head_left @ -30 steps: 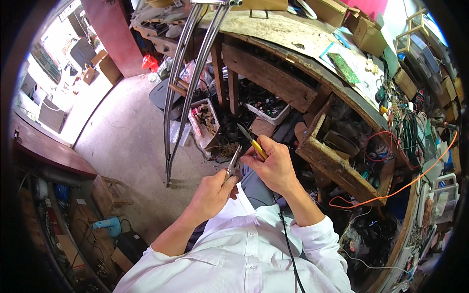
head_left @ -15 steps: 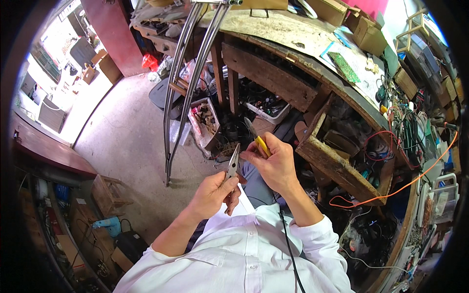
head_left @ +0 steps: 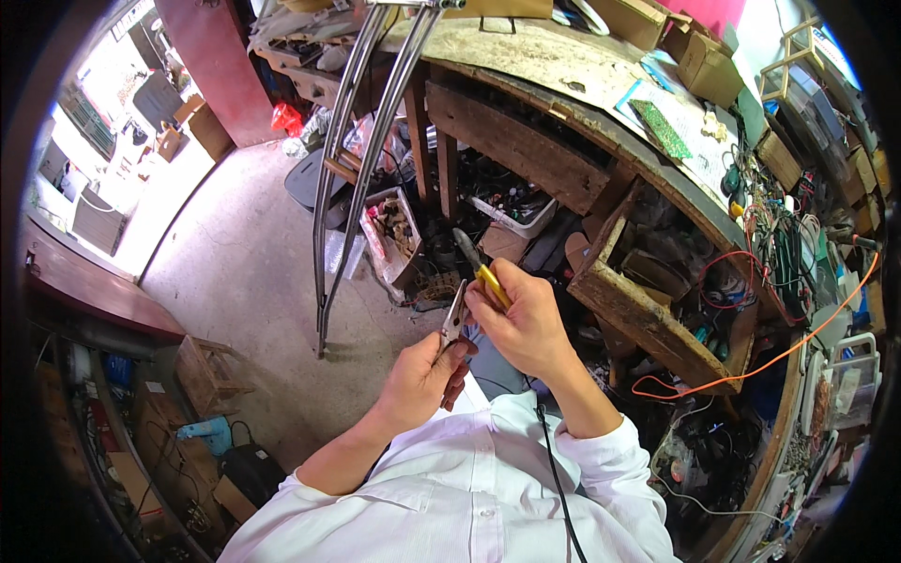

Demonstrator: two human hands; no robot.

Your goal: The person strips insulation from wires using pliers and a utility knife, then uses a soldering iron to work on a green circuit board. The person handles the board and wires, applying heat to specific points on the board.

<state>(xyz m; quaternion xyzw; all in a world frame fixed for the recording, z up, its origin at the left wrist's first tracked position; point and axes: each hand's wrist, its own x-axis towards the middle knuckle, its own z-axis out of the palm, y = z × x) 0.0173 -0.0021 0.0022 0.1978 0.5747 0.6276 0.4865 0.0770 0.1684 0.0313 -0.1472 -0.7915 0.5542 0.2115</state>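
Note:
Low in front of my chest, my left hand (head_left: pixel 415 377) is closed around a pair of needle-nose pliers (head_left: pixel 454 317), its metal jaws pointing up and away from me. My right hand (head_left: pixel 528 324) grips a yellow-handled tool (head_left: pixel 493 286) whose grey, narrow metal end sticks out up and to the left; its exact kind is unclear. The right fingertips are close beside the plier jaws, and I cannot tell whether they touch. Anything small between the jaws and the fingers is too fine to make out.
Ahead stands a pair of metal crutches (head_left: pixel 361 159), leaning on a cluttered workbench (head_left: pixel 526 56). An open wooden drawer (head_left: pixel 648 324) juts out on the right, with an orange cable (head_left: pixel 798 352) beside it. A small wooden stool (head_left: pixel 208 375) and stored boxes are at the left.
Both hands have shifted slightly; the plier jaws moved a little right and nearer my right fingers. The yellow-handled tool has tilted further left. Both tools stay in hand.

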